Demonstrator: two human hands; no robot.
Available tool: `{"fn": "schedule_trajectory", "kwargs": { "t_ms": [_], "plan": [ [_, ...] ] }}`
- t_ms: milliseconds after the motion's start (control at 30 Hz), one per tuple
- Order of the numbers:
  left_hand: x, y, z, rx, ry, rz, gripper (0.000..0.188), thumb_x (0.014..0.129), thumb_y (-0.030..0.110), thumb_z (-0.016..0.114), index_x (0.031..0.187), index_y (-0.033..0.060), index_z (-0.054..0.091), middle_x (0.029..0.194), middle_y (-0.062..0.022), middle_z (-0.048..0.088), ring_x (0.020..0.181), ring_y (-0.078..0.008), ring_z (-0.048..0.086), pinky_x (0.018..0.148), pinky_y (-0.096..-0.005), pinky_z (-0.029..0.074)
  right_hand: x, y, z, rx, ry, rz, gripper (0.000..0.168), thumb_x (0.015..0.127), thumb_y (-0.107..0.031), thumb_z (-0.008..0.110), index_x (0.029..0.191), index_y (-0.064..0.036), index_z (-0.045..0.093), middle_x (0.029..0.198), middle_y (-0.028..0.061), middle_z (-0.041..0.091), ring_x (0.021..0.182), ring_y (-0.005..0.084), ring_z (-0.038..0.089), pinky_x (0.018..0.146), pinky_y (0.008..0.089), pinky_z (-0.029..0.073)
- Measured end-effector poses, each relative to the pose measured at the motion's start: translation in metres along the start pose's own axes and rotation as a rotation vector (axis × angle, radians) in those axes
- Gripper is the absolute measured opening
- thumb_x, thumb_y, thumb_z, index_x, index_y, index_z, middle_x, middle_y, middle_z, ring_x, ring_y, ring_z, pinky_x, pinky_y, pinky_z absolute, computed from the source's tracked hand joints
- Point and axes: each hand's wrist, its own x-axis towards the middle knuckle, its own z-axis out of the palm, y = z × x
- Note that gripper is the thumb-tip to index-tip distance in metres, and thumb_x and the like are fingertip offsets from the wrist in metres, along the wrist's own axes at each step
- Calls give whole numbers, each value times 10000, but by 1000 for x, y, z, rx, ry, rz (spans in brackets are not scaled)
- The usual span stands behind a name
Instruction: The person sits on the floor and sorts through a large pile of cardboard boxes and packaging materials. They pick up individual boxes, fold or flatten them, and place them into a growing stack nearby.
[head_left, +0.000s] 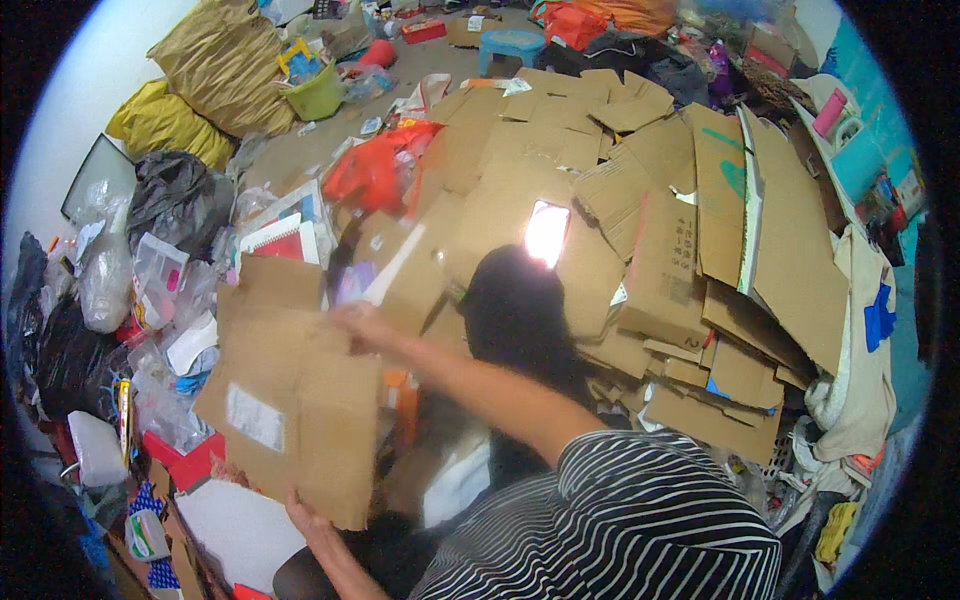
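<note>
A flattened brown cardboard box (330, 420) with a white label is held at a tilt on the left, in front of me. My left hand (311, 517) grips its lower edge, thumb and fingers around the board. At the board's upper right edge is my right hand (360, 326), blurred and touching or very near it; its finger closure is unclear. Beyond my right arm spreads a large heap of flattened cardboard (487, 172). A brightly glowing phone-like rectangle (547, 234) lies on that heap, just past a dark rounded shape (517, 315).
A red plastic bag (375, 169) and a spiral notebook (281, 238) lie beyond the held board. Clear plastic bags (169, 412) and a black bag (180, 199) crowd the left. Farther off stand a green bucket (315, 94) and a blue stool (512, 46). Tall cardboard sheets (787, 240) lean at right.
</note>
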Motion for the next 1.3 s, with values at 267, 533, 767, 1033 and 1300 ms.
{"fn": "schedule_trajectory", "kwargs": {
  "t_ms": [267, 533, 767, 1033, 1300],
  "plan": [
    [21, 15, 41, -313, -105, 23, 403, 834, 284, 449, 1152, 39, 409, 1168, -108, 445, 1053, -276, 426, 888, -459, 342, -63, -7, 76, -211, -398, 101, 549, 683, -319, 606, 1107, -25, 419, 979, 84, 524, 850, 162, 507, 704, 312, 431],
    [13, 7, 72, -254, -229, 23, 450, 812, 339, 490, 1145, 45, 421, 1145, -92, 454, 1044, -247, 420, 891, -425, 338, -89, -22, 89, 243, -146, 41, 405, 650, -125, 657, 1000, 11, 502, 880, 75, 560, 776, 148, 536, 688, 275, 443],
    [5, 29, 85, -285, -417, 108, 520, 794, 390, 494, 1179, 57, 388, 1182, -97, 437, 1012, -271, 465, 846, -450, 393, -83, -42, 86, 239, -211, -31, 329, 678, -121, 653, 961, -11, 526, 836, 39, 564, 744, 125, 542, 662, 268, 445],
    [-5, 30, 166, 32, -687, 59, 562, 794, 419, 482, 1220, 78, 348, 1183, -100, 438, 1033, -231, 451, 824, -411, 405, -108, -125, 34, 198, -76, -140, 310, 702, -173, 628, 945, 3, 552, 871, 55, 568, 762, 140, 538, 698, 289, 440],
    [-23, 89, 131, 905, -394, 189, 626, 789, 441, 467, 1254, 56, 300, 1254, -107, 367, 1158, -260, 345, 917, -501, 239, -139, -202, -218, 320, 338, -297, 337, 732, -163, 586, 1002, 23, 507, 972, 133, 529, 903, 222, 527, 764, 369, 445]
  ]
}}
